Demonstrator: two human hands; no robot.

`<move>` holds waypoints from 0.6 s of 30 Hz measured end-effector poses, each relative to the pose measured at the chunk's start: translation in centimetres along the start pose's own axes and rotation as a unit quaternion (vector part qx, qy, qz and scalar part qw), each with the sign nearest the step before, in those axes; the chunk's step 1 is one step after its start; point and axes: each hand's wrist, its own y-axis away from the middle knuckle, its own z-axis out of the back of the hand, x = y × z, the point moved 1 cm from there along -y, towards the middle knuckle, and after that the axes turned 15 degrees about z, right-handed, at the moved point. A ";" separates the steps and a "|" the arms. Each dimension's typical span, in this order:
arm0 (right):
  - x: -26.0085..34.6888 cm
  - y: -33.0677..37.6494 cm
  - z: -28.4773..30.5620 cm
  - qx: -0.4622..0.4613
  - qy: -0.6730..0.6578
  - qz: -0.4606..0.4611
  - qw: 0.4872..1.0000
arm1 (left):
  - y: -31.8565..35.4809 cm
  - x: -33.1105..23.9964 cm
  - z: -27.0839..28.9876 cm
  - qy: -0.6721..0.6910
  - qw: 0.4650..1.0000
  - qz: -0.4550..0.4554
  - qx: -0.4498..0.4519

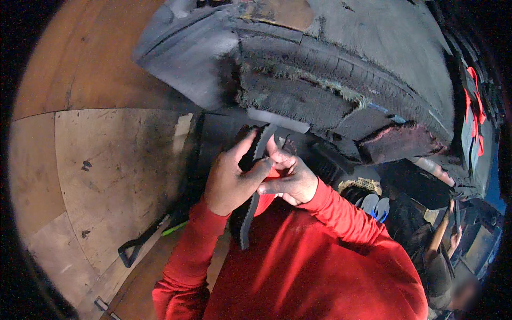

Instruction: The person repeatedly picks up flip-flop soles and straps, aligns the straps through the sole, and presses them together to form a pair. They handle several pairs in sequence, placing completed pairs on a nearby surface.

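Note:
A long dark grey strip [247,226] with a notched edge hangs upright in front of my red shirt, its top end near the worktop's edge. My left hand [226,178] is closed around it from the left, thumb and fingers on the strip. From the right, my right hand [293,178] grips the strip at about the same height, its fingers bent and partly hidden behind it. Dark smudges mark the fingertips. Just beyond the hands, a pale grey bar [278,120] runs along the near edge of the worktop.
Ahead stands a dusty grey worktop [384,37] with frayed dark fabric [298,90] along its side. Wooden panels [117,176] and a black handle [130,250] lie left. Grey slippers [374,206] with blue straps are at right, near another person's arm [440,229].

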 end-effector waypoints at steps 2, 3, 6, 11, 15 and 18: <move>0.0 0.1 0.1 -0.064 -0.061 -0.051 0.995 | 0.0 -0.3 -0.1 0.016 0.999 0.025 0.019; 0.2 0.1 0.3 -0.069 -0.095 -0.060 0.991 | -0.2 -0.4 -0.3 0.036 0.999 0.023 0.023; 1.2 -0.3 1.3 -0.115 -0.130 -0.092 0.980 | -2.1 0.0 -1.4 -0.004 0.993 0.105 0.050; 3.7 -1.9 4.0 -0.118 -0.009 -0.083 0.989 | -5.9 2.3 -4.2 0.062 0.987 0.069 0.128; 3.6 -0.3 3.6 -0.034 0.162 -0.101 0.981 | -3.6 5.1 -5.3 0.238 0.954 0.119 0.142; 3.4 0.6 2.8 0.015 0.426 -0.091 0.900 | -1.9 6.3 -5.8 0.336 0.928 0.073 0.145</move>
